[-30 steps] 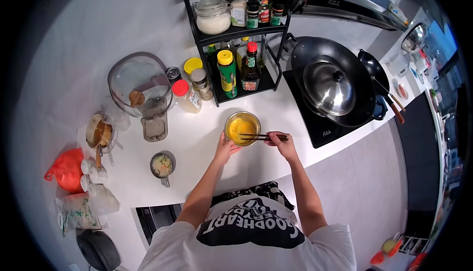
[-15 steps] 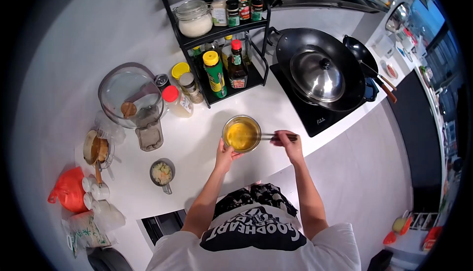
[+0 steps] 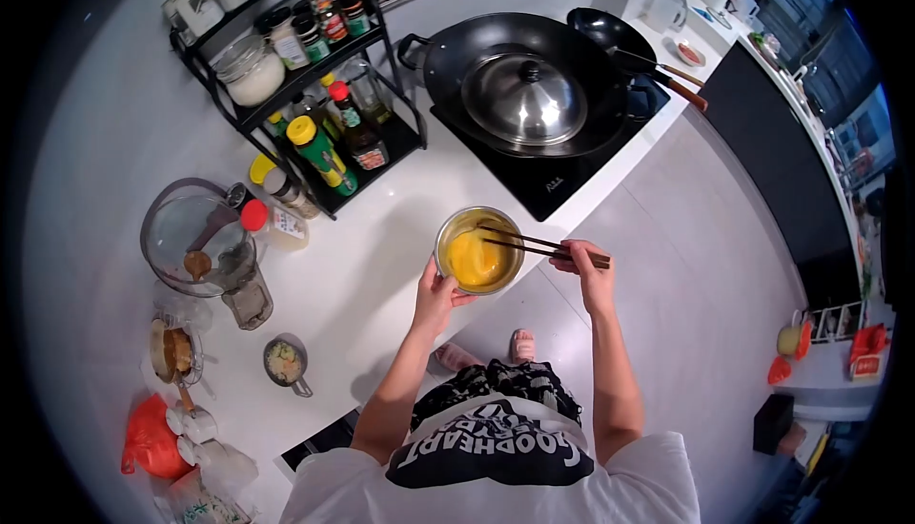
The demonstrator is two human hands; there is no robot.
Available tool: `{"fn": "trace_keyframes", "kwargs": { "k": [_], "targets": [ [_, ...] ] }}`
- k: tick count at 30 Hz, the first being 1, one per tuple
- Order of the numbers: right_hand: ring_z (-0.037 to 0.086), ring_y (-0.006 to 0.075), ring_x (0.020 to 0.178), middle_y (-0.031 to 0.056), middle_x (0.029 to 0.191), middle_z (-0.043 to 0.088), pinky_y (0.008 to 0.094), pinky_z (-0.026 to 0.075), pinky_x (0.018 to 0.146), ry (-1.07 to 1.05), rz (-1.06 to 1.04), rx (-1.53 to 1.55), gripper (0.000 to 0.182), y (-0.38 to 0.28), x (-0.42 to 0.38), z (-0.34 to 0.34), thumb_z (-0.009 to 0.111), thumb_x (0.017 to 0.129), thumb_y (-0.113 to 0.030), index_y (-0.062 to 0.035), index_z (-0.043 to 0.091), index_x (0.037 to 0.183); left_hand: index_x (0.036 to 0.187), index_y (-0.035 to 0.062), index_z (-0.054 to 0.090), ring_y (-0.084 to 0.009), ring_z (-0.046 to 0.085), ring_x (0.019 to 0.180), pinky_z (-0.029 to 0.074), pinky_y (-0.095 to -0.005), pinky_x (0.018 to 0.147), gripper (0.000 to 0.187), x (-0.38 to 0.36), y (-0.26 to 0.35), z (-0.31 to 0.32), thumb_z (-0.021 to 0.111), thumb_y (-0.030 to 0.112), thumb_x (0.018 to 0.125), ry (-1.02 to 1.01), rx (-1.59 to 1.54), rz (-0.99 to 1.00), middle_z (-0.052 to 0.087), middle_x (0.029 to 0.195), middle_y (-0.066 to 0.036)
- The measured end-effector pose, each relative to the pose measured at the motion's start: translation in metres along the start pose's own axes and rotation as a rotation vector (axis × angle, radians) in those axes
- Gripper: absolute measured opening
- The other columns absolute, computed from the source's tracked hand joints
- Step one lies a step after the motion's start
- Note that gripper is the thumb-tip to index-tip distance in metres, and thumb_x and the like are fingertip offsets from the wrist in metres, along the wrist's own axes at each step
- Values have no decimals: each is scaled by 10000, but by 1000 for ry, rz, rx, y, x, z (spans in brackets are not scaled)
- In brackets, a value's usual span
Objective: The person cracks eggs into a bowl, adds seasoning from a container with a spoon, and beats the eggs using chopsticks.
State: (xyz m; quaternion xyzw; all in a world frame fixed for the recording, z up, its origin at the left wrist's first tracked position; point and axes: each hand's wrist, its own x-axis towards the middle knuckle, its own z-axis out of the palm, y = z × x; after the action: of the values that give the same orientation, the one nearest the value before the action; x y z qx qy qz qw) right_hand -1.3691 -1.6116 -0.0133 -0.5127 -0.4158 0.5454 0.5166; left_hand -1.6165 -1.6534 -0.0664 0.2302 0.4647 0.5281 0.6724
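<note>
My left hand [image 3: 436,303] grips the near left side of a round metal bowl [image 3: 444,240], thumb up by the rim. Yellow beaten egg [image 3: 472,262] lies in the bowl, which is held by the counter's edge. A pair of dark chopsticks [image 3: 534,241] is closed in my right hand [image 3: 593,276], to the right of the bowl. Their tips reach over the rim into the bowl, near the egg.
A black wok [image 3: 448,76] with a steel lid [image 3: 527,104] sits on the cooktop [image 3: 551,190]. Left of it stands a black spice rack [image 3: 405,138]. A small cup of chopped food [image 3: 285,362] and a glass lid [image 3: 172,238] are on the counter [image 3: 357,276].
The view has turned, and the counter items now appear farther left. The bowl is nearer the counter's edge. The chopsticks, blurred before, now show sharply, and the egg has shifted in the bowl.
</note>
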Motion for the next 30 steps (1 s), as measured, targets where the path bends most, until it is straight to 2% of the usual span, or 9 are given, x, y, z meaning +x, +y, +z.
{"fn": "trace_keyframes", "kwargs": {
  "k": [10, 13, 16, 19, 24, 25, 28, 29, 30],
  "targets": [
    [656, 224, 679, 144, 805, 639, 294, 544, 641, -211, 94, -58, 267, -6, 26, -81, 527, 903, -180, 77, 602, 914, 1404, 119, 179, -221, 641, 751, 577, -439, 700, 625, 12, -57, 73, 418, -30, 846, 113, -108, -6, 560, 846, -97],
    [656, 219, 672, 140, 800, 640, 292, 543, 640, -116, -28, -33, 270, -6, 37, -103, 529, 904, -182, 76, 606, 907, 1372, 124, 227, -231, 648, 801, 560, -451, 739, 581, 9, -75, 89, 445, 21, 844, 154, -65, 28, 587, 961, -118],
    [658, 208, 687, 138, 815, 643, 284, 544, 650, -393, 168, -82, 274, -17, 36, -131, 533, 902, -180, 80, 617, 920, 1381, 123, 215, -229, 645, 814, 554, -470, 749, 596, 6, -88, 109, 443, 17, 841, 191, -56, 38, 579, 982, -123],
    [658, 209, 675, 137, 814, 645, 283, 544, 643, -227, 45, -7, 260, -14, 45, -158, 540, 893, -173, 74, 618, 911, 1412, 116, 173, -194, 614, 712, 574, -450, 712, 642, 4, -96, 140, 422, -27, 839, 218, -93, 52, 515, 844, -85],
    [658, 222, 665, 141, 783, 645, 289, 540, 630, -286, 82, 25, 248, -34, 48, -211, 537, 886, -160, 75, 617, 896, 1413, 117, 174, -188, 604, 714, 575, -445, 719, 659, 15, -105, 188, 416, -40, 820, 157, -52, 27, 513, 864, -92],
    [659, 229, 661, 149, 775, 642, 292, 542, 627, -158, 40, 45, 239, -37, 51, -222, 533, 883, -145, 79, 616, 883, 1413, 117, 174, -186, 603, 715, 576, -444, 718, 663, 19, -107, 199, 414, -42, 816, 140, -38, 10, 513, 868, -93],
    [658, 227, 659, 151, 775, 641, 295, 543, 626, -127, 35, -6, 249, -40, 57, -257, 534, 884, -155, 81, 613, 877, 1409, 114, 180, -185, 601, 719, 577, -438, 717, 666, 33, -107, 234, 412, -49, 807, 66, -6, -27, 514, 868, -96],
    [659, 226, 661, 146, 780, 640, 297, 544, 628, -231, 93, -32, 261, -47, 55, -271, 529, 887, -169, 79, 614, 883, 1406, 112, 186, -187, 603, 726, 577, -436, 714, 660, 40, -108, 247, 416, -47, 808, 39, 9, -45, 519, 879, -99],
    [660, 224, 662, 145, 778, 640, 296, 544, 626, -118, 64, 23, 264, -46, 56, -283, 530, 887, -173, 77, 615, 884, 1403, 110, 193, -189, 606, 733, 578, -435, 710, 654, 47, -109, 259, 420, -44, 809, 10, 24, -66, 523, 890, -103]
  ]
}}
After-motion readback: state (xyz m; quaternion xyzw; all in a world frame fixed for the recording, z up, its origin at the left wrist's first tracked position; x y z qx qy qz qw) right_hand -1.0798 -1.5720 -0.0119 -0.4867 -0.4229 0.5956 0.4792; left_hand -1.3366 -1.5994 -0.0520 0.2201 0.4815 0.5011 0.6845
